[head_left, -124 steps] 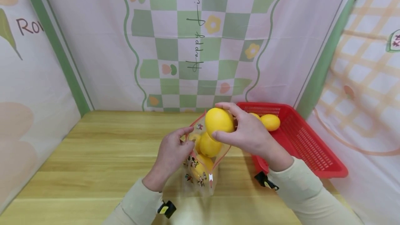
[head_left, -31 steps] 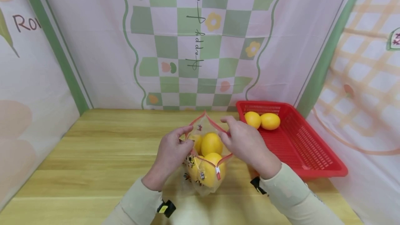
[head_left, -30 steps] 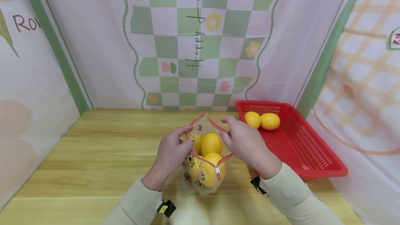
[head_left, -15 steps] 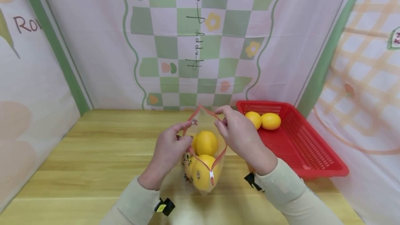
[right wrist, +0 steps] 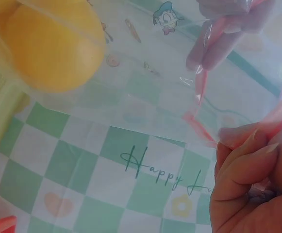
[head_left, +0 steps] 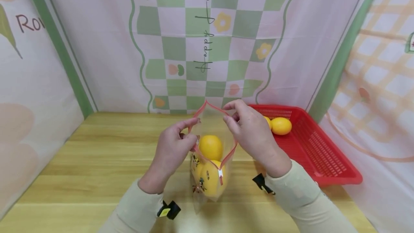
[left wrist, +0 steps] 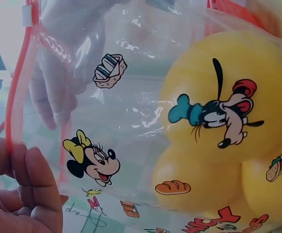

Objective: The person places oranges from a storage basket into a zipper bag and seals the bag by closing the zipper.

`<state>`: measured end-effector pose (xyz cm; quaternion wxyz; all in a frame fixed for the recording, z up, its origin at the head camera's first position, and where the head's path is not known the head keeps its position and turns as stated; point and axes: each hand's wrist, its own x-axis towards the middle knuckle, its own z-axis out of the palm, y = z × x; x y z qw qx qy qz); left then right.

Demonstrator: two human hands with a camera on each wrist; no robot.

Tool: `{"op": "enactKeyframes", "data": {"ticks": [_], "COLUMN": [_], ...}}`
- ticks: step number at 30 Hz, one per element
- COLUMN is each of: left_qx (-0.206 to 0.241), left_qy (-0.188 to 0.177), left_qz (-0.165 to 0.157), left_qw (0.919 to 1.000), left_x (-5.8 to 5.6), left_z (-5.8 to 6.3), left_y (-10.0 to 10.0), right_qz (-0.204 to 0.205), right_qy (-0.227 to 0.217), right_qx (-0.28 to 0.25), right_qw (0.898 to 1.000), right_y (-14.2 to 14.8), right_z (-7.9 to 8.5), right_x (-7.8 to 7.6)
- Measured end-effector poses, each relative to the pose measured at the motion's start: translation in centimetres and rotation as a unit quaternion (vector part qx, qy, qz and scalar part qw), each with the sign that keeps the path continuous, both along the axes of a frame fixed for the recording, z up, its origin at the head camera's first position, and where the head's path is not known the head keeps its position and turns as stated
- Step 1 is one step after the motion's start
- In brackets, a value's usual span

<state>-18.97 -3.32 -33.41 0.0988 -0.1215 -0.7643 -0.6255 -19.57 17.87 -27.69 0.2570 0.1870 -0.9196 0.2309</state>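
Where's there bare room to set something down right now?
Widest: the table between the left curtain and the left hand. The basket, in front of the yellow fruit, looks bare where visible. Crowded: around the bag, held open by left hand and right hand, and the basket's far-left corner.
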Motion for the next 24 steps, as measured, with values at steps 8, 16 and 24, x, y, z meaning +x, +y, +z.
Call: {"op": "enactKeyframes", "data": {"ticks": [8, 16, 24], "left_qx": [0.008, 0.011, 0.007], "left_qy": [-0.008, -0.011, -0.014], "left_qz": [-0.004, -0.006, -0.004], "left_qw": [0.9999, 0.9999, 0.9999], "left_x": [0.1, 0.1, 0.2], "left_z": [-0.3, -0.6, -0.9], "left_y": [0.0, 0.2, 0.4], "right_qz": [0.003, -0.005, -0.008], "right_qy": [-0.044, -0.056, -0.067], "right_qx": [-0.012, -0.01, -0.001], "right_qw": [0.999, 0.998, 0.998], "right_y": [0.0, 0.6, 1.4], "right_z": [-0.3, -0.7, -0.9], "right_x": [0.0, 0.0, 0.0]}}
